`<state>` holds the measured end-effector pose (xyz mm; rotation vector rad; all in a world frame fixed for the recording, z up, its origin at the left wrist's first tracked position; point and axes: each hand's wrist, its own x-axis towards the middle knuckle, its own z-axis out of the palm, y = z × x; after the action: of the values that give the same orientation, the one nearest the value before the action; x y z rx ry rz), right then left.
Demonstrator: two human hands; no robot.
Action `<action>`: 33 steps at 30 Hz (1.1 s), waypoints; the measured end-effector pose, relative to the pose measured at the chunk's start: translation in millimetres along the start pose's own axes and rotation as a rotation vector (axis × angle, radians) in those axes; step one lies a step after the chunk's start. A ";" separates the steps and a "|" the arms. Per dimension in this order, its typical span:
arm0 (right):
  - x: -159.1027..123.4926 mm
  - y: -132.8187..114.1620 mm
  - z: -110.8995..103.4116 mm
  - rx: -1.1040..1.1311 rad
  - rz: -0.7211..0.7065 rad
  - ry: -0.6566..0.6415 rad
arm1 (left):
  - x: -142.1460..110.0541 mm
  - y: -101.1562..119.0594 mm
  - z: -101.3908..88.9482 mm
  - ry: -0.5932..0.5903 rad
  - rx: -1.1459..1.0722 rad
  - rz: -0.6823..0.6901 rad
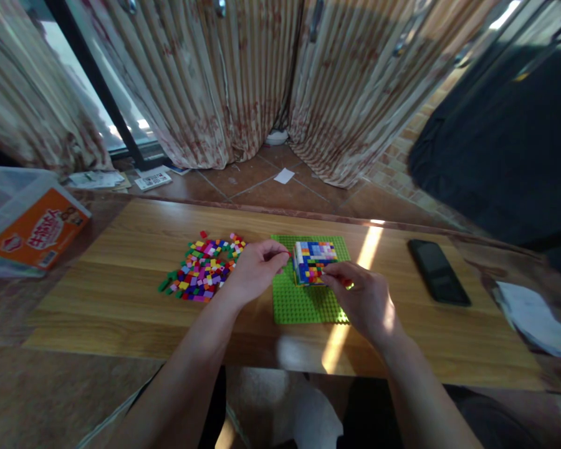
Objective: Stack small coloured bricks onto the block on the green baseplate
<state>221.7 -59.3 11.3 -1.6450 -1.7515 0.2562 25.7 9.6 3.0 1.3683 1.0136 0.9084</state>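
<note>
A box-shaped build of multicoloured toy bricks (315, 251) stands on a green studded baseplate (292, 305). My left hand (258, 269) is just left of the build, thumb and forefinger pinched on a small red brick (289, 255) that barely shows. At the build's front right corner, my right hand (362, 296) has its fingertips pressed together against the bricks. Whatever those fingers may hold is hidden. Close to my left hand, a spread pile of small loose bricks (206, 269) in many colours lies on the wooden table (135, 299).
A black phone (438, 272) lies on the table's right side. White paper (540, 318) is beyond the right end. A clear plastic bin with an orange label (42, 227) stands at the left. Patterned curtains (206, 87) hang behind the table.
</note>
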 end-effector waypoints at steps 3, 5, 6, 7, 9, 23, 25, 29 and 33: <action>-0.9 -1.4 -0.1 0.012 0.030 0.008 | 0.2 -1.0 -1.2 -0.005 0.026 0.012; -1.2 -1.8 -1.6 0.033 0.064 0.007 | 0.1 -1.0 -2.0 -0.020 0.050 0.019; -1.2 -1.9 -2.5 0.044 0.083 0.007 | -0.1 -0.7 -2.3 -0.024 0.060 0.020; -1.0 -2.0 -3.5 0.055 0.102 0.011 | -0.2 -0.4 -2.5 -0.024 0.066 0.020; -0.2 -2.5 -4.9 0.082 0.135 0.025 | -0.5 0.4 -2.8 -0.017 0.065 0.018; 1.8 1.2 3.6 0.221 0.265 0.054 | 0.5 -3.7 -3.2 -0.034 0.100 0.062; 1.6 2.3 6.0 0.273 0.290 0.051 | 0.6 -3.7 -2.8 -0.034 0.096 0.066; 2.1 2.0 12.1 0.422 0.343 0.076 | -0.4 -3.4 -0.9 -0.033 0.114 0.073; 3.6 -0.6 15.1 0.426 0.337 0.106 | -2.7 -2.1 3.1 -0.035 0.110 0.070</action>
<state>212.3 -51.2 1.9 -1.5902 -1.2284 0.6393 27.6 6.0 0.8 1.5155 1.0063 0.8879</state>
